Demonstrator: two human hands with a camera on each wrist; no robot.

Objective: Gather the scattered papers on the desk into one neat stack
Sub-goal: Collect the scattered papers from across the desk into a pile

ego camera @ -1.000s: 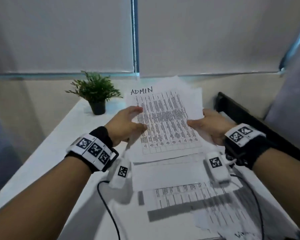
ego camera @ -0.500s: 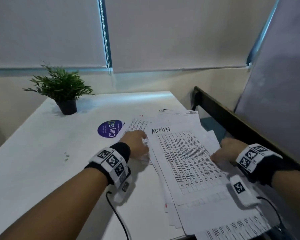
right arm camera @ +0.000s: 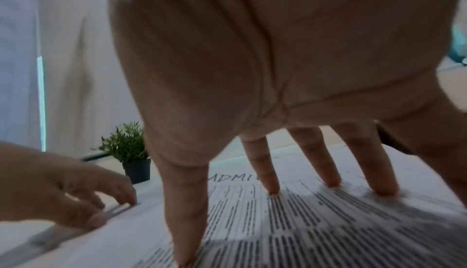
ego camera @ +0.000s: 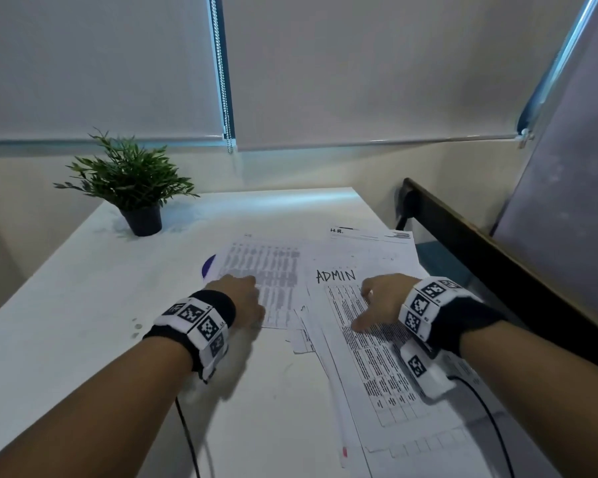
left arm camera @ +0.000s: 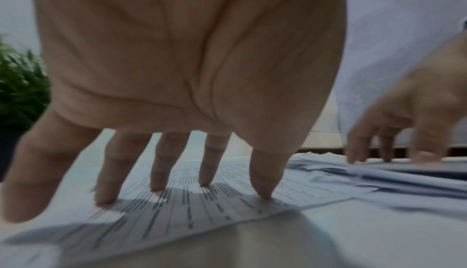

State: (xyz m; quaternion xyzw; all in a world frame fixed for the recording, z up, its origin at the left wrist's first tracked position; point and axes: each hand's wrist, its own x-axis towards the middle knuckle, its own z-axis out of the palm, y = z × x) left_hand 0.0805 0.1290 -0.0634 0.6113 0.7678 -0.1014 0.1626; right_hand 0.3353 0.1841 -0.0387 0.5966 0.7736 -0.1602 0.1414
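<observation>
The top sheet of the loose pile point(ego camera: 387, 343) on the right side of the white tabletop point(ego camera: 83, 305) has "ADMIN" handwritten in black above a printed table of small rows. Farther back, a sheet point(ego camera: 366, 232) poking out from under the pile reads "H.R." at its corner. The rest of the print is too fine to read.

The right hand point(ego camera: 384, 301) is spread open, palm down, on the ADMIN sheet; its fingertips point(right arm camera: 272, 190) press onto the printed rows just below the heading, with nothing gripped.

The left hand point(ego camera: 242, 298) is likewise open with straight, splayed fingers point(left arm camera: 207, 180), the tips resting on a separate printed sheet point(ego camera: 263, 270) lying flat just left of the pile and overlapping its edge. That sheet partly covers a purple round sticker point(ego camera: 209, 265), whose lettering is hidden.

The papers are fanned and skewed, their edges not lined up, running from mid-tabletop toward the near right corner. A small potted plant point(ego camera: 132, 181) in a black pot stands at the back left, well apart from the papers.
</observation>
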